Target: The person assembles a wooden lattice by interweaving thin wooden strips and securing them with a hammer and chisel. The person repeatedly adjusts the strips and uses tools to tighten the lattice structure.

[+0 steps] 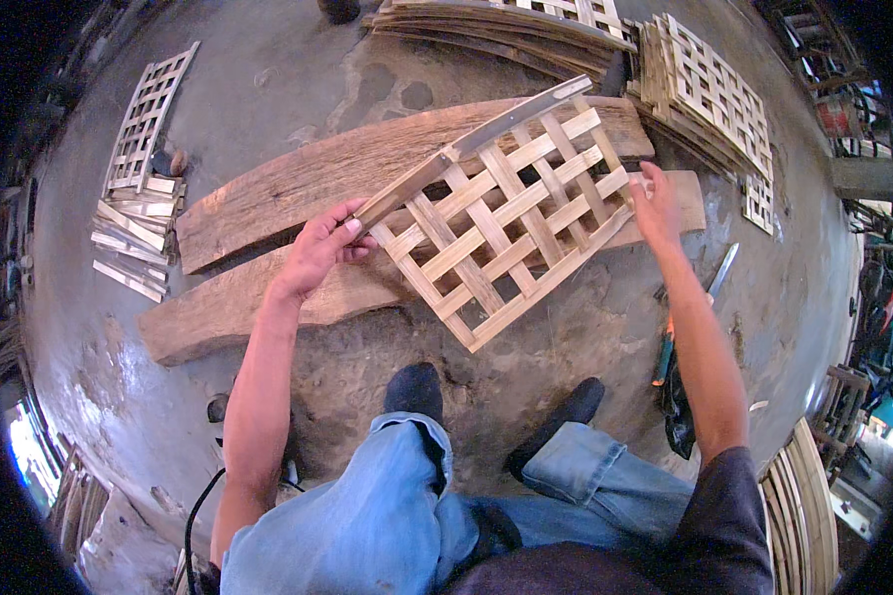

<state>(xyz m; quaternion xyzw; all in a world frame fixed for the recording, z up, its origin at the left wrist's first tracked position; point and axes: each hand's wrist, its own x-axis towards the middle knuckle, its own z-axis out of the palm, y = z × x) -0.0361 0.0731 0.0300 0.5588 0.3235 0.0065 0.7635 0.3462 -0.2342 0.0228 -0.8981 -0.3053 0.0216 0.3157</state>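
On the grey concrete floor, seen from above the knees:

Far left: a narrow lattice panel [147, 117] lies flat, and below it a small heap of loose wood strips [134, 243], well apart from both hands.

Left hand: the left hand [319, 250] is closed around the left end of a long wood slat [471, 149]; the thumb lies on top and the fingers curl under, so it is a firm pinch and not an open palm.

Slat: it runs along the upper-left edge of the woven panel, touching it, and rises toward the upper right.

Panel: the woven lattice panel [511, 220] is held tilted between the two hands, above two rough wooden planks [268, 203] that lie on the floor.

Progress: my judgement is that the weave itself is complete, because all strips cross without visible gaps; the edge slat looks only laid in place, and I see no fastening, so fixing it seems to be left.

Right hand: the right hand [655, 203] touches the right corner of the panel with the fingers stretched and a little spread, steadying it more than gripping.

Right side: hand tools [690, 317] lie on the floor beside the right forearm, not touched.

Top right: a stack of finished lattice panels [714, 94] lies behind the planks.
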